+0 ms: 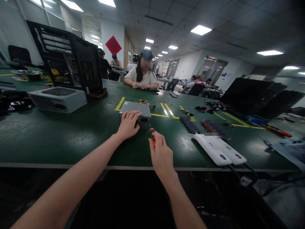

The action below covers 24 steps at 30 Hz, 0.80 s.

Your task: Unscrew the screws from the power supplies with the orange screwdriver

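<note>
A grey metal computer power supply (134, 106) sits on the green table, with coloured wires bunched at its far side. My left hand (128, 124) grips its near edge, fingers over the top and thumb against the near face. An orange and black screwdriver (152, 134) is in my right hand (163, 154), fingers wrapped round the handle. Its thin shaft points up and away, and the tip is at the near right corner of the power supply, beside the dark socket. Whether the tip sits in a screw is too small to tell.
Another power supply (60, 99) and an open black computer case (71, 57) stand at the left. To the right lie white power banks (218, 149) with cables, pixelated items, loose cables (212, 105) and dark panels (250, 98). A person (141, 73) sits across the table.
</note>
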### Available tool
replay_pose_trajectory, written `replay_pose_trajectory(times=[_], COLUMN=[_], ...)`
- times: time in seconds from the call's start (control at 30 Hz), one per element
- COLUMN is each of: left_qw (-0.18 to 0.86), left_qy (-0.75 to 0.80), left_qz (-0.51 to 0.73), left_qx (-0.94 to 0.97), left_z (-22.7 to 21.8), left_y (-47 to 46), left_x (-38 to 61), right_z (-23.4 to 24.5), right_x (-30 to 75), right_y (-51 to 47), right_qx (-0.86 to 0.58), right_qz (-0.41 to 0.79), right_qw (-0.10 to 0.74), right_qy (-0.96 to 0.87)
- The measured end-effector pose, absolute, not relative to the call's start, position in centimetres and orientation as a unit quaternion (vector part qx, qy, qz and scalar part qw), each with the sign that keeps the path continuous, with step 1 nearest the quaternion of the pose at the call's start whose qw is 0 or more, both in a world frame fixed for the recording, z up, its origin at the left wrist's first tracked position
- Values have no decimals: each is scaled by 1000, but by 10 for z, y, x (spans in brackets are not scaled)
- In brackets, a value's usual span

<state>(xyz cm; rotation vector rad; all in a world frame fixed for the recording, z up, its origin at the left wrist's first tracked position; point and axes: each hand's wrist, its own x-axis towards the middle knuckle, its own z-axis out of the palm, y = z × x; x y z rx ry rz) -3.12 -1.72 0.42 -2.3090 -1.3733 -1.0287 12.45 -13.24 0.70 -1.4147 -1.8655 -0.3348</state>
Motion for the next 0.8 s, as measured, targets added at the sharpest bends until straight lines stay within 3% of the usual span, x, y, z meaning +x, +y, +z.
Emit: replay_pose_trajectory(times=[0.27, 0.43, 0.6, 0.8], left_qw=[134, 128, 137, 140], left_qy=[-471, -468, -466, -468], left_qz=[-360, -363, -361, -361], left_qx=[-794, -796, -796, -794], left_z=[5, 5, 5, 4], left_y=[-18, -18, -18, -18], left_x=[-31, -31, -32, -31], right_z=[11, 5, -5, -6], right_x=[124, 122, 131, 136], right_y=[-137, -130, -115, -112], right_qx=[-516, -471, -438, -399], right_qz=[-90, -137, -199, -111], right_qw=[399, 380, 471, 523], right_qy=[-753, -784, -740, -745])
